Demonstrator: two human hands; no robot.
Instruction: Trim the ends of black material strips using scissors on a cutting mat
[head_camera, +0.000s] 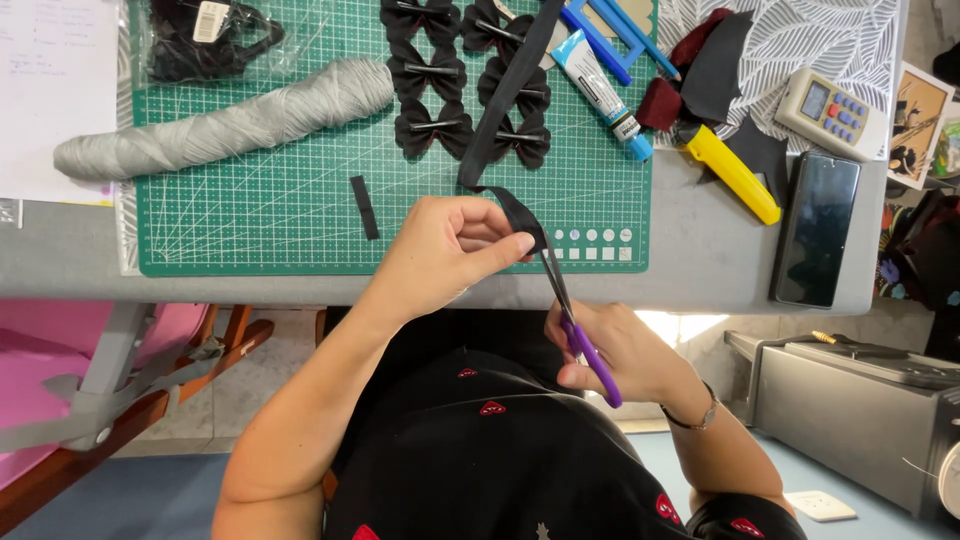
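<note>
- my left hand (450, 250) pinches the end of a black ribbon (505, 95), holding it taut off the near edge of the green cutting mat (250, 200).
- my right hand (620, 350) is closed around purple-handled scissors (575, 325), blades angled up to the ribbon just beside my left fingertips.
- finished black bows (430, 75) lie on the mat's far side, out of the way.
- a short cut strip (365, 207) lies beside my left hand.

Lighting bright, even, diffuse from overhead. Shadows soft and short beneath items on the cutting mat (300, 200). Mild glare on the phone (815, 228) screen at 3 o'clock. Focus sharp centrally; slight wide-angle bending at edges.
</note>
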